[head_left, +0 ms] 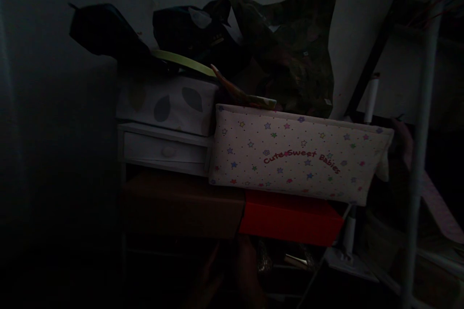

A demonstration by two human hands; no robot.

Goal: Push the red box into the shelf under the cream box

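The scene is very dark. A long white fabric box [297, 154], printed with coloured stars and the words "Cute Sweet Babies", lies slightly tilted on top of a red box [290, 217]. My right hand [403, 141] is at the fabric box's right end and seems to grip it, with a pale patterned sleeve trailing down to the right. A dim reddish shape low in the middle looks like my left hand [239, 270], below the red box. Its fingers cannot be made out.
A white drawer unit [163, 152] stands at the left with a leaf-print box [166, 104] on it and a brown box [181, 205] below. Dark bags [290, 53] are piled on top against the wall. White rack poles [416, 164] rise at the right.
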